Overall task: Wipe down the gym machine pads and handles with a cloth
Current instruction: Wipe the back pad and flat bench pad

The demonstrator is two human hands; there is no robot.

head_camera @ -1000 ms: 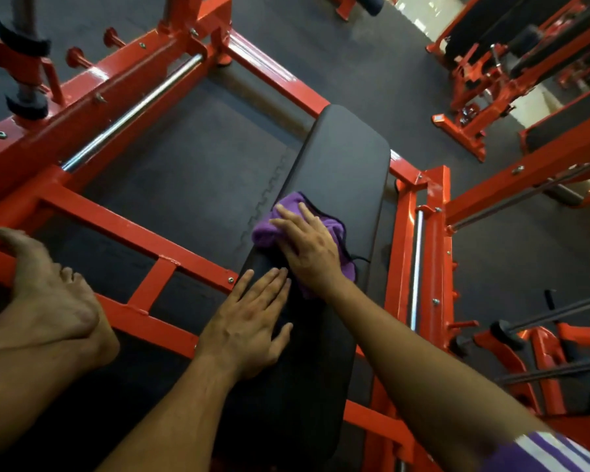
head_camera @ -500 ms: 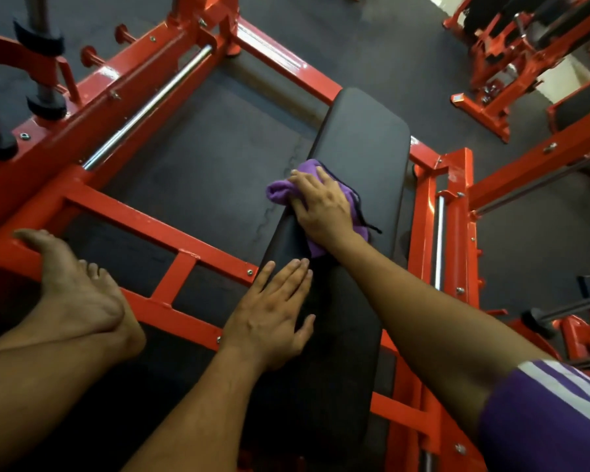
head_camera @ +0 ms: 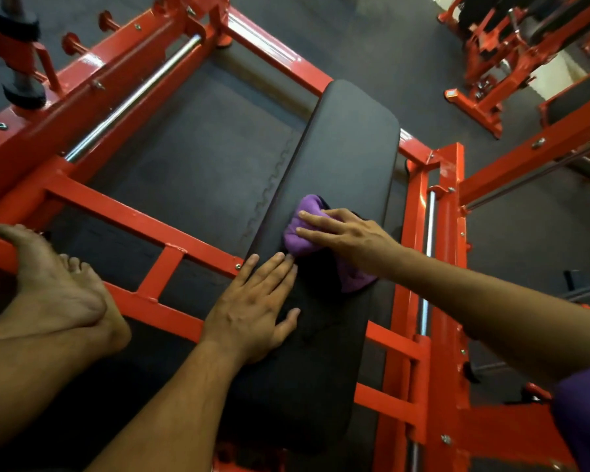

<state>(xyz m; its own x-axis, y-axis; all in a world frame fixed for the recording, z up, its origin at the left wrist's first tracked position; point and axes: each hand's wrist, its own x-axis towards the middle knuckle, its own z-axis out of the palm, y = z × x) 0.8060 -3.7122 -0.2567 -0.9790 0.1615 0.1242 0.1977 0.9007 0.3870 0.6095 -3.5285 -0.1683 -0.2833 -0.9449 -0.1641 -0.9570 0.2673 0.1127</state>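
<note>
Near the middle of the view, a long black pad (head_camera: 348, 158) runs from about six o'clock up toward one o'clock, carried inside the red machine frame (head_camera: 123, 212). On its middle stretch lies the purple cloth (head_camera: 302, 233), bunched into a wad under the right hand (head_camera: 349, 235). That hand lies across the cloth with its fingers stretched toward nine o'clock and pressed down on the fabric, not curled round it, which suits a sideways wiping stroke: flat fingers spread the pressure over more of the cloth. A tail of the cloth trails out beneath the wrist toward five o'clock.

Just below, at about seven o'clock from the cloth, the left hand (head_camera: 256, 308) rests palm down on the pad's near-left edge, fingers straight and close together, their tips almost touching the cloth. It holds nothing; it looks placed there as a brace, steadying the person as they lean over the machine.

At nine o'clock a bare foot (head_camera: 53, 287) is set on a red crossbar, probably for balance. Chrome guide rods (head_camera: 130, 100) run along the frame at ten o'clock and three o'clock, over dark rubber flooring (head_camera: 198, 158). More red equipment (head_camera: 491, 56) stands at one o'clock.

Judged from where the cloth sits, the pad's far end toward one o'clock and the handles are still to be reached.
</note>
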